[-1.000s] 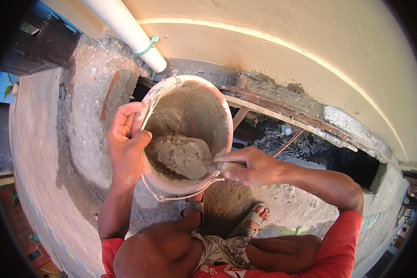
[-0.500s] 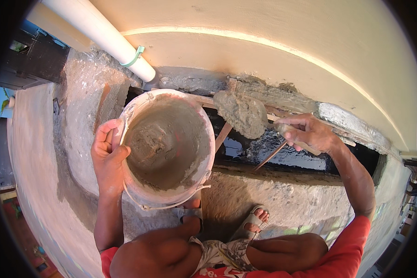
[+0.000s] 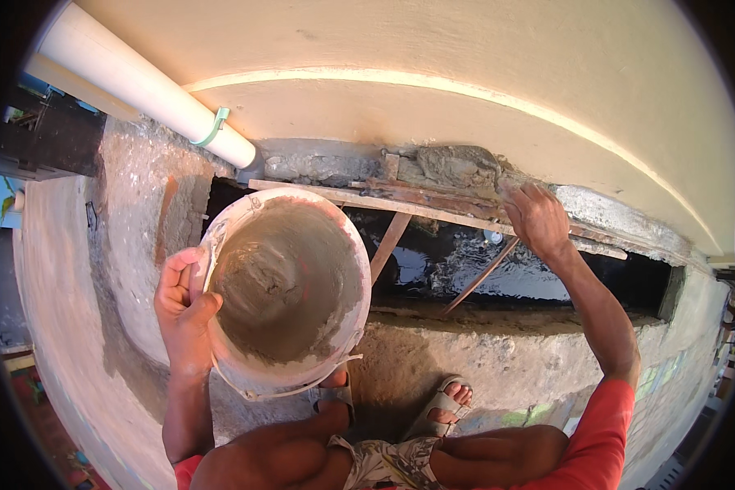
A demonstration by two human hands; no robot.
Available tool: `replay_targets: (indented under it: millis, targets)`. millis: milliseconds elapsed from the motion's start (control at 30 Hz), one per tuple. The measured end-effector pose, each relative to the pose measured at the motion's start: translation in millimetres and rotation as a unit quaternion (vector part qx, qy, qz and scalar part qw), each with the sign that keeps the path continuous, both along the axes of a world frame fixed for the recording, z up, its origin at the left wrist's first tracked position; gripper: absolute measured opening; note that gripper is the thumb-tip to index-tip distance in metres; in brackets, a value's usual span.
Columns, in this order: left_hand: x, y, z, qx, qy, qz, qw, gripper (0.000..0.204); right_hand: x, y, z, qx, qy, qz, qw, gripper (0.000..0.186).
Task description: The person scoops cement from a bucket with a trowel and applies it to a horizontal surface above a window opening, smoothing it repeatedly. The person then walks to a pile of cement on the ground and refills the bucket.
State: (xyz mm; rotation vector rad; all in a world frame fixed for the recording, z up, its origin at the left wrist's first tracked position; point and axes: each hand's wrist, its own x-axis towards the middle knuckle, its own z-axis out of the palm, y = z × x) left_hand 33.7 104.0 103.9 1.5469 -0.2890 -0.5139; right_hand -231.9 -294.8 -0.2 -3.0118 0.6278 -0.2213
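Observation:
My left hand (image 3: 186, 318) grips the rim of a pale, mortar-smeared bucket (image 3: 347, 306) with a wire handle. Wet grey mortar (image 3: 269, 286) coats its inside. My right hand (image 3: 539, 216) is closed on a trowel, mostly hidden by fingers and mortar. Grey mortar (image 3: 457, 163) at the trowel's blade lies against the foot of the beige wall, just above a long wooden plank (image 3: 302, 188); whether it still rests on the blade I cannot tell.
An open drain channel (image 3: 490, 278) with dark water and wooden sticks (image 3: 388, 245) runs along the wall (image 3: 465, 65). A white pipe (image 3: 139, 82) with a green clamp comes down at upper left. My sandalled feet (image 3: 441, 412) are on rough concrete (image 3: 408, 351).
The trowel load has moved out of the bucket, up and right onto the wall's foot. My left hand has moved the bucket leftward and slightly lower in view.

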Motion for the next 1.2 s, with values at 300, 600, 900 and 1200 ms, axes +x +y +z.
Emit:
replay_targets:
  millis: [300, 600, 900, 1200]
  targets:
    - [-16.5, -20.8, -4.8, 0.006, 0.003, -0.015, 1.000, 0.055, -26.7, 4.5, 0.5, -0.028, -0.019, -0.014, 0.999, 0.042]
    - [-24.5, -18.4, 3.5, -0.017, -0.002, -0.027, 0.999, 0.054, -32.0, 2.0, -5.8, -0.019, -0.016, -0.014, 1.000, 0.041]
    - [-18.0, -15.7, 5.9, 0.003, 0.006, -0.039, 0.999, 0.055, -22.8, 8.4, -1.2, -0.008, -0.007, -0.006, 1.000, 0.040]
    - [-19.2, -17.2, 7.1, 0.006, 0.010, -0.057, 0.998, 0.055, -8.4, 10.6, 3.8, -0.018, 0.005, -0.048, 0.999, 0.039]
